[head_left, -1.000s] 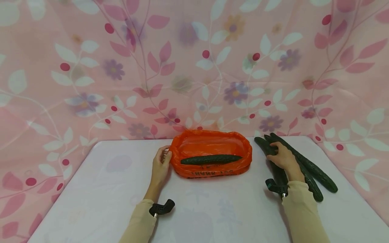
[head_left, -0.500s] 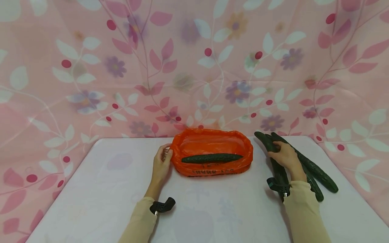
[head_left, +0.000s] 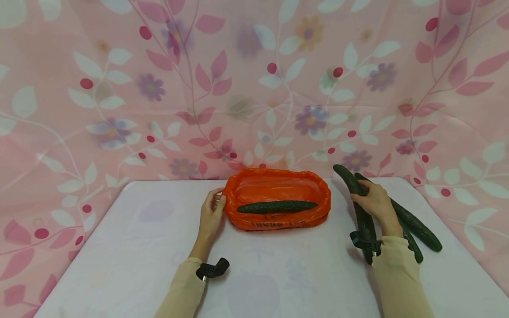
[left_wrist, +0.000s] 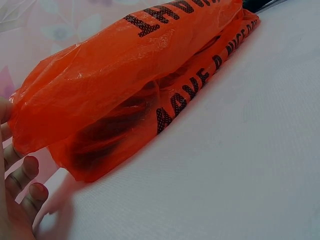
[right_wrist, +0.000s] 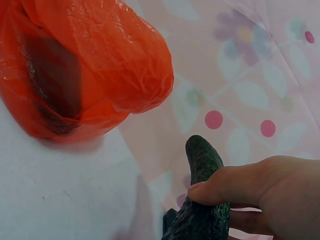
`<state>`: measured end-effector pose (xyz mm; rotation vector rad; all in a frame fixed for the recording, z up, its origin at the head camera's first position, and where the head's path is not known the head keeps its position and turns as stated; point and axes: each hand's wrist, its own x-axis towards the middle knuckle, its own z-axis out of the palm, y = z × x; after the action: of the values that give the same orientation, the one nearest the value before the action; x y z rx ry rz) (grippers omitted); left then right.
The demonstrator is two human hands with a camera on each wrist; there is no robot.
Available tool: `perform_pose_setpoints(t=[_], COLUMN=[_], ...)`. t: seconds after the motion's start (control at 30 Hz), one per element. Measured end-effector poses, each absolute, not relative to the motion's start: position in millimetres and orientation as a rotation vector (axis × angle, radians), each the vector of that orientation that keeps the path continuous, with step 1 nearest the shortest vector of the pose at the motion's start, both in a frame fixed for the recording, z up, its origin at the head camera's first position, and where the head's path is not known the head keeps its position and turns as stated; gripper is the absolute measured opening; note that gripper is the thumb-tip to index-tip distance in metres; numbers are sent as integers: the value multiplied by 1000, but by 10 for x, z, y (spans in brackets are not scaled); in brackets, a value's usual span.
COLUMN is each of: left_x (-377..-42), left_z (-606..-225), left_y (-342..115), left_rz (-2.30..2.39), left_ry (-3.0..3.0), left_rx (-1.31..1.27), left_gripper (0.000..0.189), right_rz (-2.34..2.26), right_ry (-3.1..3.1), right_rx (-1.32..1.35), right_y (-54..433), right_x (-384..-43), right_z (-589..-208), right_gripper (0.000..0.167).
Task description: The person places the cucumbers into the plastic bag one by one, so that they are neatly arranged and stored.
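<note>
pinching one cucumber (head_left: 365, 221) between thumb and fingers, the right hand (head_left: 377, 203) is right of the bag (head_left: 278, 225), near two more cucumbers (head_left: 417, 226) on the table (head_left: 310, 282). another cucumber (head_left: 276, 207) lies inside the bag, whose left end the left hand (head_left: 210, 214) seems to pinch, its fingers partly cropped up close.

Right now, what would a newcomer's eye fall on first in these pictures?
Probably the bright orange bag, open at the far side of the white table, with one cucumber inside. Next, perhaps, the right hand, right of the bag, gripping a dark green cucumber beside two more cucumbers.
</note>
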<state>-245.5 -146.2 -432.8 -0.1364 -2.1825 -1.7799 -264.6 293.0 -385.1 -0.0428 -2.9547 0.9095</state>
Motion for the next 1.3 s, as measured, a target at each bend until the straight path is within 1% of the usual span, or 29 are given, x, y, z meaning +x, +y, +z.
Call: perform_pose_setpoints(t=[0.6, 1.3], left_x=[-2447, -2453], left_z=[-4324, -4324], left_y=[-1460, -1468], left_rz=[-1770, -1777], left_ry=[-2193, -2203], left_rx=[-128, -125], left_gripper=[32, 32], right_rz=[954, 1019], right_ry=[-2786, -2615], right_rx=[17, 0], right_y=[2903, 2817], right_x=[-2603, -2547], right_z=[-3737, -3586], right_gripper=[64, 61])
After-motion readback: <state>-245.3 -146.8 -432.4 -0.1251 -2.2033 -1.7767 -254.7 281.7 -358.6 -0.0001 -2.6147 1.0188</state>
